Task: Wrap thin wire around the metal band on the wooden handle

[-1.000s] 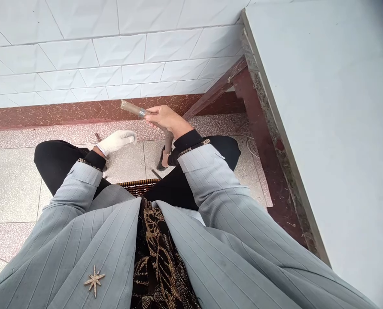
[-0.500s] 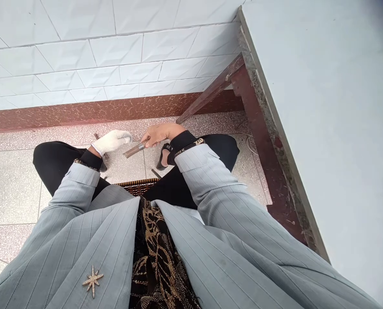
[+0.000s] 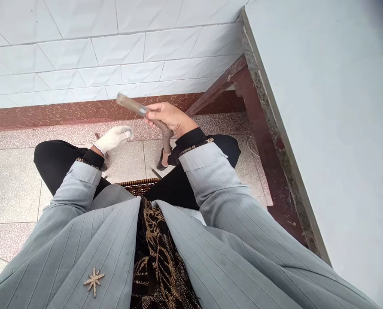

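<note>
My right hand [image 3: 167,116] is closed around a crooked branch-like tool [image 3: 132,105]. Silvery wire binds its straight, brownish end to the bent wooden part, which hangs down behind my fingers. That straight end points up and left, before the foot of the wall. Lower on the left, my left hand [image 3: 112,139] wears a white knit glove. Its fingers are curled together, and a small pale bit shows at the tips; what it is I cannot make out. The two hands are apart, both held above the floor between my knees.
A woven seat edge [image 3: 138,186] shows between my legs. A dark shoe [image 3: 161,162] rests on the speckled floor tiles [image 3: 123,165]. To the right stands a table with a pale top [image 3: 339,128] and a reddish-brown frame [image 3: 259,116]. White wall tiles [image 3: 82,51] are ahead.
My right hand has risen and turned, swinging the tool's straight end from low by the glove to up and left. More of the crooked part now shows. My left hand has barely moved.
</note>
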`<state>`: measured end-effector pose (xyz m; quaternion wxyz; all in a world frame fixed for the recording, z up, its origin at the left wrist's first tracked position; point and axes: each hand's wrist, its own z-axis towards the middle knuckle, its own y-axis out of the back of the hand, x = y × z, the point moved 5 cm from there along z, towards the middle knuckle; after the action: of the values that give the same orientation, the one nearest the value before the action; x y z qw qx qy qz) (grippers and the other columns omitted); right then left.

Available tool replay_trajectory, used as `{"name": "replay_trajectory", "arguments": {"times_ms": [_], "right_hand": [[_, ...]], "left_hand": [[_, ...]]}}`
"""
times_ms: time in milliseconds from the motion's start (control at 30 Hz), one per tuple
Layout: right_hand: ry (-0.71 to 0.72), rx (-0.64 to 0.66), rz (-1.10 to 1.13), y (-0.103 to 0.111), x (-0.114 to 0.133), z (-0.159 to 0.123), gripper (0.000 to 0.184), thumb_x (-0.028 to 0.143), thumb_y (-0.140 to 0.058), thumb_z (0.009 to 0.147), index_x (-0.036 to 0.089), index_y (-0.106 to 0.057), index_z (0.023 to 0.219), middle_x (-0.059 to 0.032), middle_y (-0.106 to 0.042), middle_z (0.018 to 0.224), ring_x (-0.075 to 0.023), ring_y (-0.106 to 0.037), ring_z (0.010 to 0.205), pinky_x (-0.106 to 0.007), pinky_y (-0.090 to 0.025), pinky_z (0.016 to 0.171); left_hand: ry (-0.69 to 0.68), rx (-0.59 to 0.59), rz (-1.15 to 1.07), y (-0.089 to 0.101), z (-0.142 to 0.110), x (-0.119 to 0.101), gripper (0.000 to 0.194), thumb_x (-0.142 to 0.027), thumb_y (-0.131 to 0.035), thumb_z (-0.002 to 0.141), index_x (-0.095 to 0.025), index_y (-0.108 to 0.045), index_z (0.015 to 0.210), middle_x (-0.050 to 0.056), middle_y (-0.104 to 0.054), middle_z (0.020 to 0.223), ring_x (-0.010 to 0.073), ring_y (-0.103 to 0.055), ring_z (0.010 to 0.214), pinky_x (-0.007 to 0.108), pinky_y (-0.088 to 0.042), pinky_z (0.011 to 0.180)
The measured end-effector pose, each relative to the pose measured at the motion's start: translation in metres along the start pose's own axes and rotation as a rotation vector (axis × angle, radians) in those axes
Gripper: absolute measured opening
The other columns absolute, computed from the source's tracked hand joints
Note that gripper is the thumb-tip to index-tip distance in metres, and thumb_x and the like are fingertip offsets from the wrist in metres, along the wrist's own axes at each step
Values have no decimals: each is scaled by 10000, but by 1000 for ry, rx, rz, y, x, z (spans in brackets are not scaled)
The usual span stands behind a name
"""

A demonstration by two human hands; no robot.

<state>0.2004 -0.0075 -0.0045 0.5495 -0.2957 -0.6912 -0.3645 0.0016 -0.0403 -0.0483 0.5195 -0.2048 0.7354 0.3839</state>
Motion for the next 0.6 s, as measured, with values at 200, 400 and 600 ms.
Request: {"name": "replay_trajectory", "arguments": {"times_ms": [200, 400, 600], "right_hand": [[-148, -208, -112, 6, -23, 14, 377, 469, -667, 950, 129, -683, 1110, -23, -607, 717, -115, -508, 610, -239, -444, 598], [-301, -120, -641, 0, -29, 15, 257, 245, -662, 898, 130, -762, 1105, -35, -641, 798, -126, -533, 690, -261, -385, 638], [-337, 261, -901, -21, -43, 13, 199, 230, -675, 881, 168, -800, 1023, -65, -700, 834, -165, -585, 738, -285, -353, 631]], "left_hand": [[-53, 56, 119, -5, 2, -2, 283, -401, -495, 921, -162, -632, 857, 7, -567, 770, 109, -437, 648, 260, -380, 644], [-77, 111, 301, -11, 2, 2, 321, -410, -472, 936, -154, -656, 874, 3, -589, 772, 130, -497, 712, 281, -409, 710], [-24, 115, 367, -8, 0, 1, 321, -389, -456, 930, -154, -675, 932, 26, -662, 857, 159, -573, 791, 318, -446, 805]]}}
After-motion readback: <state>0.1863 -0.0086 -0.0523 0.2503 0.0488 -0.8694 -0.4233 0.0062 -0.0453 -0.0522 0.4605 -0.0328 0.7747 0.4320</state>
